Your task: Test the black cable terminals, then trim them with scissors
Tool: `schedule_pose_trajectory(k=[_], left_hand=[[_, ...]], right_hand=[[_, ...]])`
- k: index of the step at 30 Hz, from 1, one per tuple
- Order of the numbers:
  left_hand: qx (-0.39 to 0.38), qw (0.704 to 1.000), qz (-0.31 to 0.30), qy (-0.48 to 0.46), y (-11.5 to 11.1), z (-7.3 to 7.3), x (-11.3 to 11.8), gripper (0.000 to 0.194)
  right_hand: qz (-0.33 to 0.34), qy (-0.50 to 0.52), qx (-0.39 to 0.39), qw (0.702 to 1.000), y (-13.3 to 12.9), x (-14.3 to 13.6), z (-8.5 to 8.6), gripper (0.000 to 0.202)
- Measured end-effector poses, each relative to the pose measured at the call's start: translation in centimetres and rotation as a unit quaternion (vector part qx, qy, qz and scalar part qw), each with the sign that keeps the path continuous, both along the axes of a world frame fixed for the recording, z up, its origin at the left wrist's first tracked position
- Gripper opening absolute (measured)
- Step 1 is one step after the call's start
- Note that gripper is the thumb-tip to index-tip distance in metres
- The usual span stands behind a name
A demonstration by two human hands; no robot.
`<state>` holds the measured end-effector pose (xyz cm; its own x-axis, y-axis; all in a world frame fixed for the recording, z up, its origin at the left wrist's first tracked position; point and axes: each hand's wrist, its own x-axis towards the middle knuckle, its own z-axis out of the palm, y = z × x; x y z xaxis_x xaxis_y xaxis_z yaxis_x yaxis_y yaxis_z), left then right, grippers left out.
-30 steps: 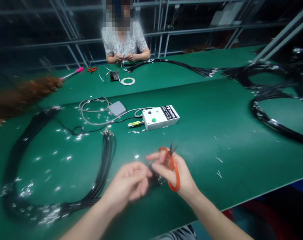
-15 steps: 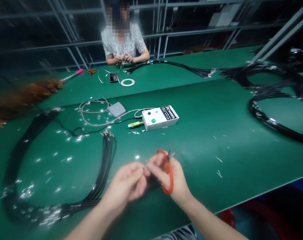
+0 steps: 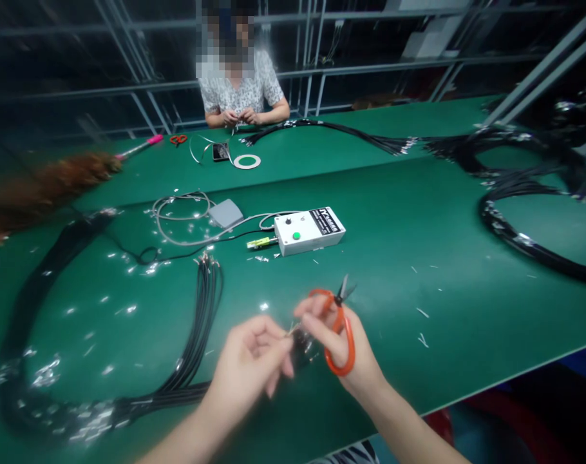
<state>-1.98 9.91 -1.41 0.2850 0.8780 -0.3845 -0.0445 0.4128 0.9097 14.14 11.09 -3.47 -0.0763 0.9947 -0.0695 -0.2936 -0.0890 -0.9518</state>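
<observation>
My left hand (image 3: 257, 354) pinches a thin wire end (image 3: 291, 332) between thumb and fingertips. Just to its right, my right hand (image 3: 336, 335) has its fingers through the orange handles of a pair of scissors (image 3: 340, 322), whose blades point up and away, slightly apart. The right thumb and index finger are close to the wire tip; whether they touch it is blurred. A thick black cable bundle (image 3: 75, 419) curves round the left side and runs under my left forearm. Its loose ends (image 3: 207, 270) fan upward, left of my hands.
A white box (image 3: 310, 231) with a green button stands beyond my hands, cabled to a grey pedal (image 3: 226, 212). Black cable coils (image 3: 525, 241) lie at right. Across the table (image 3: 394, 193), a person (image 3: 242, 90) handles something small near a white ring (image 3: 247, 161).
My right hand and the scissors have shifted right, away from my left hand, and the wire end now shows between them. My left hand has moved slightly to the right.
</observation>
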Motion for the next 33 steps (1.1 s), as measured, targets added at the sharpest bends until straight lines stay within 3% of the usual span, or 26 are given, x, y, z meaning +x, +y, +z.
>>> schedule_pose_trajectory(k=[4,7,9,11,13,15,17,19,21,25,27,30,33], left_hand=[[0.067,0.994,0.041,0.072,-0.3,-0.1,0.8,0.024],[0.202,0.966,0.054,0.15,-0.6,-0.4,0.8,0.016],[0.33,0.914,0.062,0.227,-0.8,-0.8,0.7,0.012],[0.448,0.842,0.066,0.294,-0.9,-1.2,0.5,0.011],[0.526,0.778,0.063,0.338,-1.0,-1.6,0.3,0.013],[0.566,0.737,0.053,0.366,-1.0,-1.9,0.2,0.015],[0.58,0.719,0.045,0.381,-1.1,-2.1,0.1,0.017],[0.578,0.722,0.046,0.379,-1.1,-2.2,0.1,0.017],[0.555,0.751,0.056,0.354,-1.2,-2.0,0.1,0.015],[0.417,0.87,0.069,0.254,-1.2,-1.5,0.4,0.013],[0.364,0.903,0.08,0.213,-1.1,-1.2,0.5,0.015],[0.366,0.903,0.091,0.207,-1.1,-1.2,0.6,0.017],[0.412,0.871,0.083,0.253,-1.3,-1.6,0.5,0.017]], right_hand=[[-0.009,-0.081,0.044,0.996,-0.6,0.6,1.3,0.022],[-0.032,-0.133,0.05,0.989,-1.0,0.7,1.9,0.025],[-0.033,-0.132,0.034,0.99,-1.2,0.6,2.0,0.028],[-0.023,-0.102,0.01,0.994,-1.4,0.5,1.9,0.03],[-0.018,-0.056,-0.014,0.998,-1.6,0.2,1.7,0.031],[-0.017,-0.018,-0.035,0.999,-1.8,0.0,1.5,0.033],[-0.02,0.003,-0.049,0.999,-1.8,-0.2,1.5,0.034],[-0.021,0.01,-0.056,0.998,-1.9,-0.4,1.6,0.034],[-0.024,0.012,-0.059,0.998,-1.9,-0.5,1.6,0.034],[-0.035,0.028,-0.056,0.997,-2.0,-1.0,1.5,0.034],[-0.038,0.034,-0.049,0.997,-2.0,-1.1,1.2,0.033],[-0.043,0.021,-0.028,0.998,-1.9,-1.2,0.8,0.029],[-0.053,-0.007,-0.006,0.999,-1.8,-1.2,1.0,0.028]])
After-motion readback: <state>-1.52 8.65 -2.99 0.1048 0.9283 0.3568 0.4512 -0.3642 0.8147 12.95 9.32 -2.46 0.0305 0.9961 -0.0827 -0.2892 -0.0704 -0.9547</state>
